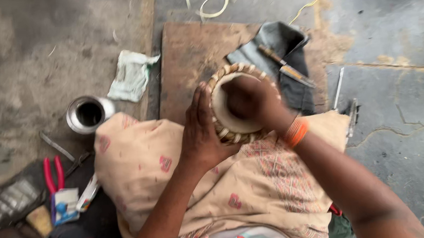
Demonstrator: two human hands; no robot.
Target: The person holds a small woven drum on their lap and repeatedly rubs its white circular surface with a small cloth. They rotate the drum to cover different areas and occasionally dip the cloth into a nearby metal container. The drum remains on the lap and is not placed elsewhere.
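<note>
Fingers [198, 116] flat against woven basket [232, 127]

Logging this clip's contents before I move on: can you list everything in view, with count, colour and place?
drum shell: one, pale wood with laced rim, centre, on the lap
patterned cloth: one, beige with red motifs, over the lap
wooden board: one, brown, on the floor ahead
grey cloth: one, on the board's right
knife: one, dark with metal blade, on the grey cloth
metal cup: one, silver, left
rag: one, pale green, beside the cup
pliers: one, red handles, lower left
left hand: flat against the shell's outside
right hand: inside the shell, orange wristband
</note>
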